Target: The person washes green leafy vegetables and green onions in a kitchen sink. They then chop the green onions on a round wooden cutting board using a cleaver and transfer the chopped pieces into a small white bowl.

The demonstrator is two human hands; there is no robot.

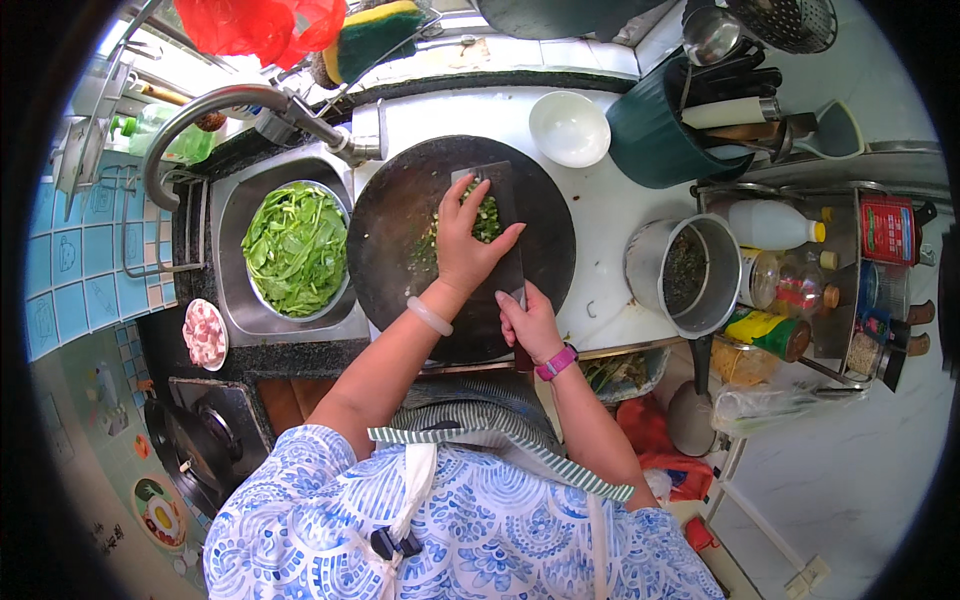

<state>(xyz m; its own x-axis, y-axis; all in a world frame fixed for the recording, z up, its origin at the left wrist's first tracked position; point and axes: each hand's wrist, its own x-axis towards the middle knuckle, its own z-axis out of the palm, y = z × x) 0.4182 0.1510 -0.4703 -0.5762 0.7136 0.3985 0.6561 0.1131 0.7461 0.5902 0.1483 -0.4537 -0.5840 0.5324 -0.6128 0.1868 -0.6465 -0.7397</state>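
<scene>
My right hand [531, 322] grips the handle of a cleaver at the near right part of a round, dark chopping board [390, 292]. The cleaver's wide blade [512, 196] extends away from me over the board. Chopped green onions [487, 219] lie in a small heap against or on the blade; which, I cannot tell. Over them my left hand [469, 247] is spread, fingertips at the blade's far part and thumb reaching across it. My palm hides part of the heap. Scattered green bits [424, 251] cling to the board left of that hand.
Leafy greens [296, 247] fill a bowl in the steel sink [232, 225], below a curved faucet [217, 97]. A plate of cut raw meat [204, 334] sits beside the sink. Rightward stand a white bowl [570, 129], a green utensil holder [646, 124], a metal pot [646, 259] and bottles [772, 223].
</scene>
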